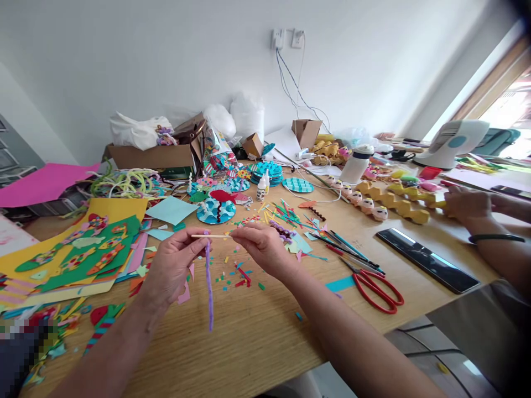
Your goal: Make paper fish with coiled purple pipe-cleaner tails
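Note:
A thin wooden stick (215, 236) is held level between my two hands above the table. My left hand (176, 257) pinches a purple pipe cleaner (208, 293) against the stick near its left end, and the pipe cleaner hangs straight down. The fingertips of my right hand (261, 246) are closed on the stick's right end. Just beyond the hands stands a blue disc (215, 211) with a red fish (223, 196) and a dark twisted pipe cleaner on it. Small coloured paper scraps (244, 273) lie under and around the hands.
Red-handled scissors (379, 290), several paintbrushes (352, 249) and a black phone (427, 260) lie to the right. Coloured paper and foam sheets (99, 243) cover the left. Behind are glue bottles (262, 187). Another person's hands (468, 204) work beside yellow egg-carton strips (392, 202).

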Motion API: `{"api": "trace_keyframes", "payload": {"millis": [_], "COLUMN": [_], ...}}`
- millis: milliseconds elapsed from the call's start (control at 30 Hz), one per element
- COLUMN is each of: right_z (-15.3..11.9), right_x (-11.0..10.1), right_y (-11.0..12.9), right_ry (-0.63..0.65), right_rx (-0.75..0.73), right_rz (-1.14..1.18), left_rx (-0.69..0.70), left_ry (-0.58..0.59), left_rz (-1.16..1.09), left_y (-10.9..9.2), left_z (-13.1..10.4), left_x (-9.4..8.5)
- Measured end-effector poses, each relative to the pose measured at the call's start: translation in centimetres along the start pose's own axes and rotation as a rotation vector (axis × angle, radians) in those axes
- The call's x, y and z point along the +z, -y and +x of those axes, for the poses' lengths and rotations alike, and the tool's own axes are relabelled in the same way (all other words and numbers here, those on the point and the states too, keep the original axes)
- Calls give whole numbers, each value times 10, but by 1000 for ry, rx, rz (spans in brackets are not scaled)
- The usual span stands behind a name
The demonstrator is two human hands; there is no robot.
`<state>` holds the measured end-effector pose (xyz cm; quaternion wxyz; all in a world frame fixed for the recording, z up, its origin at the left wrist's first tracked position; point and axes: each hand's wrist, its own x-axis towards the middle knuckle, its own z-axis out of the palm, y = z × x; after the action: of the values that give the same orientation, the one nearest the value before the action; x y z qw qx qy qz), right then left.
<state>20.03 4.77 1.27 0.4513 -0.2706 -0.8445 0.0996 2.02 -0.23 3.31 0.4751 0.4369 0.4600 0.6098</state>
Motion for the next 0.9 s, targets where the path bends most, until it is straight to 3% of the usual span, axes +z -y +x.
{"api": "trace_keyframes", "payload": {"millis": [333, 700, 900], "right_z": [0, -1, -2], "right_x": [3, 8, 16], "right_y": [-3, -4, 8], "right_ry": [4, 54, -6], "right_rx": [8, 95, 8], "right_rz": [-7, 163, -45], "left_rx": [-24, 39, -4], "left_ry": [37, 78, 56], "left_rz": [111, 176, 87], "left_y": [-9, -8, -2], "left_z": [-1, 5, 5], "left_x": [-5, -13, -5]}}
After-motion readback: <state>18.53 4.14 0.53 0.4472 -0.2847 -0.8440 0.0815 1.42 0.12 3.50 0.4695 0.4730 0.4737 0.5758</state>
